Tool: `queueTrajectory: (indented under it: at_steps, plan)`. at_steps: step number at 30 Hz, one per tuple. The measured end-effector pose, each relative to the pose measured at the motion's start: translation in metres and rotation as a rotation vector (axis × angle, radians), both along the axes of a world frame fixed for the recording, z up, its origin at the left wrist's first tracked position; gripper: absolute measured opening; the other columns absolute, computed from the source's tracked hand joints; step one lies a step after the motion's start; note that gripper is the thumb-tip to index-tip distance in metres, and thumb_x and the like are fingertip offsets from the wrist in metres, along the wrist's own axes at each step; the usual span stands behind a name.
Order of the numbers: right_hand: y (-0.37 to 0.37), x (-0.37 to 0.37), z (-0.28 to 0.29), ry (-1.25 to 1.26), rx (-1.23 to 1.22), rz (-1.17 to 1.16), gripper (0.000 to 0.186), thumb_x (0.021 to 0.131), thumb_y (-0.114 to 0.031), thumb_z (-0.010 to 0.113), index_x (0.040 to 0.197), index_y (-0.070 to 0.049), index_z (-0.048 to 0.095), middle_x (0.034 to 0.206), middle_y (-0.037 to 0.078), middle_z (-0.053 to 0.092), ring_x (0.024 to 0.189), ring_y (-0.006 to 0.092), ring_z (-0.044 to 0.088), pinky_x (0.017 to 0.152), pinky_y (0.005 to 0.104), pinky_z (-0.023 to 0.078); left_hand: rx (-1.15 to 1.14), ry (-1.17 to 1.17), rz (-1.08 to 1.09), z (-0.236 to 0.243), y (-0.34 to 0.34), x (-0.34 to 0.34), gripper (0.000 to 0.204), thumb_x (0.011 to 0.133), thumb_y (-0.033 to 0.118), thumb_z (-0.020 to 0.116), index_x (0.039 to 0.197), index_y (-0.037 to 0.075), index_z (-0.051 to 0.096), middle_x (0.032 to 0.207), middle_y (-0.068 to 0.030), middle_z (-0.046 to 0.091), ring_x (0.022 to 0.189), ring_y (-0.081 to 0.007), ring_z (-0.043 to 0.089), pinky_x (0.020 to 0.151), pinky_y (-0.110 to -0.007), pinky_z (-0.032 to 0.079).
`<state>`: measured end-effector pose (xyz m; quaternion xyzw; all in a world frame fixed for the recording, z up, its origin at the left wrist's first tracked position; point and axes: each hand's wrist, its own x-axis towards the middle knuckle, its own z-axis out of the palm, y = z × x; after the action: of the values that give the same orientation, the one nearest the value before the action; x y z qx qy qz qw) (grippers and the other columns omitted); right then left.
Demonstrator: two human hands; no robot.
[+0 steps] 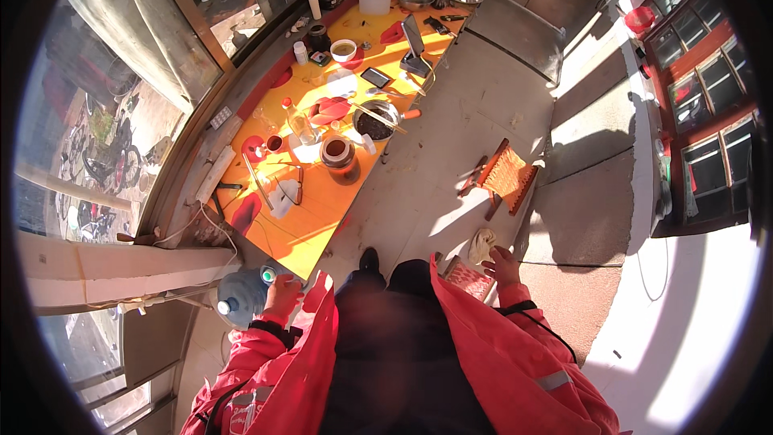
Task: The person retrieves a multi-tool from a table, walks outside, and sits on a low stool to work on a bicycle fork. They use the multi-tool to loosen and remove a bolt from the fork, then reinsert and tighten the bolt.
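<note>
One orange table [303, 248], the person's [386, 370] 11 o'clock, stands sunlit, probably for visibility. One woven stool [512, 178], 1 o'clock, stands apart, presumably for legroom. One blue bottle [244, 298], 9 o'clock, stands near the left hand [283, 300]: half-open, apparently empty. One pale cloth [482, 244], 2 o'clock, adjoins the right hand [506, 268]; grip, I cannot tell.

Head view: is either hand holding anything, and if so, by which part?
The left hand shows nothing in its grip. The right hand appears beside a pale cloth; whether it grips the cloth cannot be told.
</note>
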<state>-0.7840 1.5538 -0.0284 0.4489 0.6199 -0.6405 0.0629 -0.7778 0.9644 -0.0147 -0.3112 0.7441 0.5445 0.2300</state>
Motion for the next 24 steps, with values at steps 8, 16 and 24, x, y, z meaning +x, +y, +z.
queueTrajectory:
  at_steps: [8, 16, 24]
  plan:
    - [0.046, -0.168, -0.018, -0.016, -0.111, 0.137, 0.024, 0.098, -0.021, 0.068, 0.117, -0.007, 0.065, 0.103, 0.004, 0.065, 0.075, 0.0196, 0.070, 0.053, 0.0281, 0.050, 0.118, -0.008, 0.182, -0.054, 0.008, -0.036, 0.045, 0.096, 0.014, 0.065, 0.135, -0.003, 0.053, 0.107, -0.0167, 0.069, 0.079, -0.0213, 0.074, 0.059, -0.034, 0.057]
    - [0.172, -0.354, -0.121, 0.125, 0.348, 0.870, 0.044, 0.098, -0.032, 0.069, 0.133, -0.007, 0.060, 0.112, 0.005, 0.066, 0.090, 0.0197, 0.072, 0.072, 0.0327, 0.057, -0.315, -0.154, 0.216, -0.054, 0.131, -0.072, 0.049, 0.087, 0.027, 0.070, 0.126, -0.002, 0.065, 0.104, -0.0218, 0.074, 0.085, -0.0264, 0.074, 0.076, -0.038, 0.059]
    - [0.219, -0.529, -0.096, 0.472, 0.495, 1.034, 0.049, 0.097, -0.032, 0.073, 0.134, -0.004, 0.059, 0.120, 0.008, 0.068, 0.088, 0.0170, 0.070, 0.070, 0.0307, 0.057, -0.422, -0.128, 0.177, -0.097, 0.199, -0.062, 0.044, 0.086, 0.028, 0.077, 0.119, 0.002, 0.068, 0.097, -0.0170, 0.074, 0.087, -0.0229, 0.073, 0.076, -0.037, 0.058]
